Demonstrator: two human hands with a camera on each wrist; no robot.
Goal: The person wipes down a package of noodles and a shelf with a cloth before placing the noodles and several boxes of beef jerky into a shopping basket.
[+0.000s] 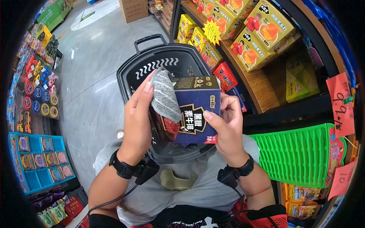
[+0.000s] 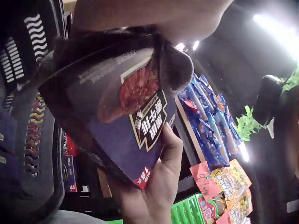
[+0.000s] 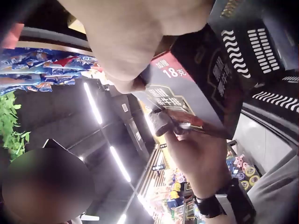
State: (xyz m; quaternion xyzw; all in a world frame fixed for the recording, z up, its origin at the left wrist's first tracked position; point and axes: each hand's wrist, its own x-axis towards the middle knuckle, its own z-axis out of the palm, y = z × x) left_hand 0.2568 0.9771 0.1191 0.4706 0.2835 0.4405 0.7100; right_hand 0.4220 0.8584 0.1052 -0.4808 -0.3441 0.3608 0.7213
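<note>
A dark blue box [image 1: 197, 102] with a meat picture is held between both hands over a black basket. The right hand [image 1: 228, 129] grips its right side, thumb on the front. At the box's left side, the left hand [image 1: 138, 117] holds a grey striped cloth [image 1: 165, 95] against the box, covering part of the front. In the left wrist view the box [image 2: 112, 116] is tilted, with the right hand [image 2: 156, 186] at its lower corner. The right wrist view shows the left hand [image 3: 201, 158] with the dark cloth [image 3: 162, 122] by the box [image 3: 187, 93].
The black basket [image 1: 129, 72] stands below the hands, before the person's legs. At right are shelves with yellow boxes [image 1: 249, 49], price cards and a green ridged rack [image 1: 292, 152]. Toys and a blue tray [image 1: 34, 180] line the left side of the grey floor [image 1: 95, 49].
</note>
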